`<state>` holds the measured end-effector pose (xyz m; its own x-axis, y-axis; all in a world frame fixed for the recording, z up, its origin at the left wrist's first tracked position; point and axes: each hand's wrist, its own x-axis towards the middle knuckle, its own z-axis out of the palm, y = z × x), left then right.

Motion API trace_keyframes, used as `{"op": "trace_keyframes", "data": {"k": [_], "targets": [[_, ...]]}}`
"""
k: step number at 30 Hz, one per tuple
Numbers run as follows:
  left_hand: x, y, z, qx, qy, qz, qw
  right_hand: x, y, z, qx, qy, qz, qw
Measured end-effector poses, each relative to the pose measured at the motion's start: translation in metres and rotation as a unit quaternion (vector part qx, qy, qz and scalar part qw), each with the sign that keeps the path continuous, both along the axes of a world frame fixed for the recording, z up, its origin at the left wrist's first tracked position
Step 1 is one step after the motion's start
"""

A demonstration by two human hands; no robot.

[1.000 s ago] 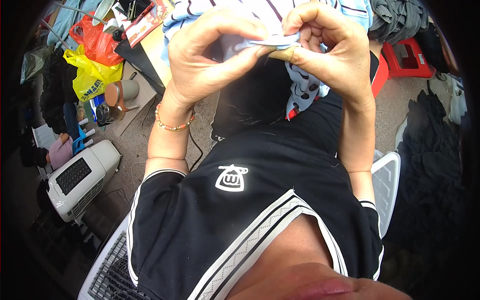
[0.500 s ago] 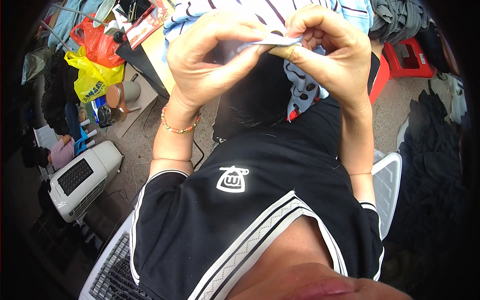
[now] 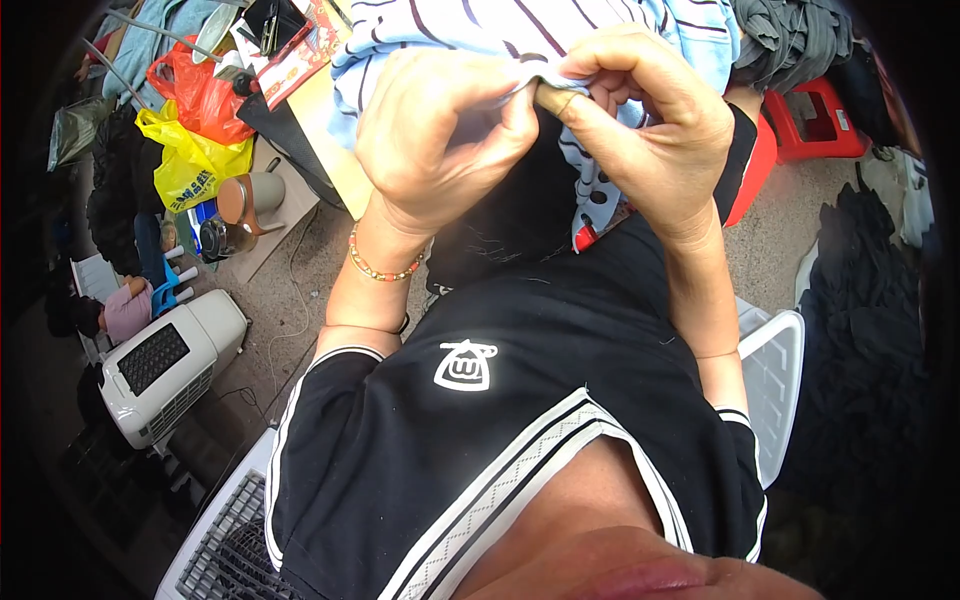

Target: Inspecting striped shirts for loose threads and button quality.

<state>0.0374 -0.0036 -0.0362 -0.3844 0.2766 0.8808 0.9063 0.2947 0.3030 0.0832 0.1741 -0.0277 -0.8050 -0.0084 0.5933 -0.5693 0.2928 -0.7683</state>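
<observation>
Light blue fabric (image 3: 470, 27) with dark stripes and spots lies bunched over the table in front of me. Between thumb and finger, my left hand (image 3: 437, 135) pinches a folded edge of it. My right hand (image 3: 655, 125) pinches the same edge close beside, and the two sets of fingertips nearly meet. A wrap or band sits around the right thumb. Below the hands, a spotted end of the fabric with a bit of red (image 3: 586, 236) hangs over my dark-clothed lap. The fingertips hide the exact spot that is gripped.
At left are yellow (image 3: 195, 160) and red plastic bags (image 3: 200, 95), a brown-lidded cup (image 3: 240, 198) and a white air cooler (image 3: 170, 365). Another person (image 3: 125, 310) sits beyond it. At right stand a red stool (image 3: 815, 120) and a dark cloth pile (image 3: 860, 300).
My left hand has shifted slightly right and down, with its fingertips closer to the right hand's. The pinched edge is now folded up shorter between them.
</observation>
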Motion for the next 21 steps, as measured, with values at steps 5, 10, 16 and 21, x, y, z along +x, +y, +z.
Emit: {"op": "trace_keyframes", "data": {"k": [5, 10, 16, 21], "targets": [[-0.004, -0.013, 0.000, -0.008, 0.014, 0.067, 0.998, 0.006, -0.011, -0.005, 0.079, 0.042, -0.076, 0.993], [-0.002, -0.026, -0.002, -0.055, 0.055, 0.055, 0.995, 0.019, -0.001, -0.036, 0.095, 0.076, -0.137, 0.983], [-0.002, -0.032, -0.011, -0.071, 0.046, -0.033, 0.996, 0.020, 0.011, -0.041, 0.165, 0.133, -0.147, 0.966], [-0.002, -0.031, -0.011, -0.080, 0.021, -0.023, 0.996, 0.021, 0.010, -0.040, 0.177, 0.158, -0.161, 0.958]]}}
